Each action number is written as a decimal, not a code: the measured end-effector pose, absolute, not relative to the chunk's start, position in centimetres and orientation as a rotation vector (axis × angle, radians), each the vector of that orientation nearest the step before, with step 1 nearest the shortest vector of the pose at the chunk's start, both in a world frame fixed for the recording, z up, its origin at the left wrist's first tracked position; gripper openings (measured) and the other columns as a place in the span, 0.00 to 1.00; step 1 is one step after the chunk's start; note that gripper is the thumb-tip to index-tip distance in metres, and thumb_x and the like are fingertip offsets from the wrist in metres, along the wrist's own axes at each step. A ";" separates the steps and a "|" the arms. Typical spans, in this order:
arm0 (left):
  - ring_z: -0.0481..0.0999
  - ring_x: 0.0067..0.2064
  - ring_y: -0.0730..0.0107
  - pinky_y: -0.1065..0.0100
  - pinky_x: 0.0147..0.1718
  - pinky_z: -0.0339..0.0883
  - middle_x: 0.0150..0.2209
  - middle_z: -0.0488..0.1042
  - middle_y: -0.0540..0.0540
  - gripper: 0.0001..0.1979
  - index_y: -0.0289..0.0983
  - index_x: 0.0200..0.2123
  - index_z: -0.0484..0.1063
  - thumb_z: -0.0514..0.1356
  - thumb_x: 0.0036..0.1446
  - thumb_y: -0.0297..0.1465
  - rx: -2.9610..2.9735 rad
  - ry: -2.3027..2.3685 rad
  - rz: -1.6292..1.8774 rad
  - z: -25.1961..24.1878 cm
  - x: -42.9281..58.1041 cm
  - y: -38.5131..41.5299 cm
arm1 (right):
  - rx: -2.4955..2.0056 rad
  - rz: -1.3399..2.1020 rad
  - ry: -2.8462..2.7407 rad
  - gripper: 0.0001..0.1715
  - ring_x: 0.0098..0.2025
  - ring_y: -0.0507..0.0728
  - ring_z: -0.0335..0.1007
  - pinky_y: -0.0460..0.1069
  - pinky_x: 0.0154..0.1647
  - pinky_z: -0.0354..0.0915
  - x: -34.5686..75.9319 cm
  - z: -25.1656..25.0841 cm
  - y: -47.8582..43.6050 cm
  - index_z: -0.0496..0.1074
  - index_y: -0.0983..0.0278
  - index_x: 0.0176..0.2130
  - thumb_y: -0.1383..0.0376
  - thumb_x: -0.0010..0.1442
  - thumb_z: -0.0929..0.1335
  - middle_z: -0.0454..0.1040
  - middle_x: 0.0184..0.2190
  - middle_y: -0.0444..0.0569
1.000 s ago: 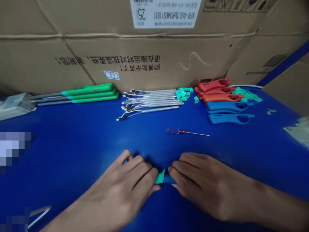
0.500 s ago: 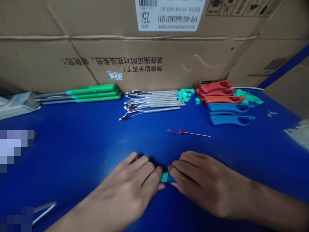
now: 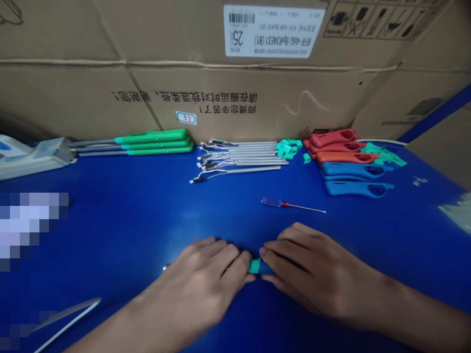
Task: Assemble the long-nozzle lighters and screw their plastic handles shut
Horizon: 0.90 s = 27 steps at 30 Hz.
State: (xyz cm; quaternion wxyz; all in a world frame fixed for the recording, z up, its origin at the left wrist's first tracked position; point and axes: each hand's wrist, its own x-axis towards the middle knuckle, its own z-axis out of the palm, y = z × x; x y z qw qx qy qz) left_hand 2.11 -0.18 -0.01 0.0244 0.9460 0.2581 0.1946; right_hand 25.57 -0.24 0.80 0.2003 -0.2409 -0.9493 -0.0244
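Observation:
Closed around a teal collar [image 3: 254, 266] is my left hand [image 3: 206, 279], knuckles up. A small shiny metal end [image 3: 166, 267] shows past the far side of that hand, probably of a rod hidden under the fingers. My right hand [image 3: 316, 274] grips a blue handle [image 3: 265, 267], mostly covered by the fingers, whose end meets the teal collar between the two hands. Just beyond the hands lies a screwdriver [image 3: 292, 204] with a clear and red grip.
Against the cardboard box [image 3: 228, 78] lie green-handled rods [image 3: 158, 142], metal rods with wires [image 3: 253, 169], teal collars [image 3: 289, 148], red handles [image 3: 333, 139], an orange handle [image 3: 348, 157], blue handles [image 3: 358, 188] and flat teal pieces [image 3: 386, 154]. A white device [image 3: 33, 159] stands left.
The view has shifted slightly, so the background sits further right. Both hands keep their grip, and a metal end now shows beside my left hand.

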 end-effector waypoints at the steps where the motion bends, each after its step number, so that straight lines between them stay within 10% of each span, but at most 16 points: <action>1: 0.72 0.29 0.67 0.64 0.29 0.67 0.30 0.73 0.48 0.08 0.34 0.42 0.72 0.53 0.70 0.29 2.918 0.807 0.601 -0.1 1.9 0.0 | -0.682 -0.048 -2.649 0.12 0.40 0.58 0.73 0.55 0.43 0.69 25.7 0.9 -0.1 0.75 0.71 0.44 0.67 0.71 0.63 0.79 0.37 0.55; 9: 0.75 0.33 0.65 0.63 0.32 0.70 0.35 0.76 0.44 0.07 0.31 0.45 0.71 0.55 0.68 0.28 2.910 0.841 0.680 -0.8 0.7 1.0 | -0.972 0.161 -2.622 0.25 0.48 0.64 0.72 0.60 0.48 0.72 27.9 0.4 0.8 0.67 0.68 0.58 0.58 0.66 0.69 0.75 0.46 0.57; 27: 0.74 0.32 0.62 0.59 0.30 0.69 0.35 0.76 0.44 0.08 0.32 0.45 0.70 0.54 0.69 0.31 2.945 0.941 0.661 -0.4 0.2 1.4 | -1.055 0.530 -2.652 0.09 0.41 0.56 0.77 0.50 0.41 0.69 29.7 1.9 2.1 0.69 0.59 0.47 0.60 0.70 0.64 0.78 0.41 0.46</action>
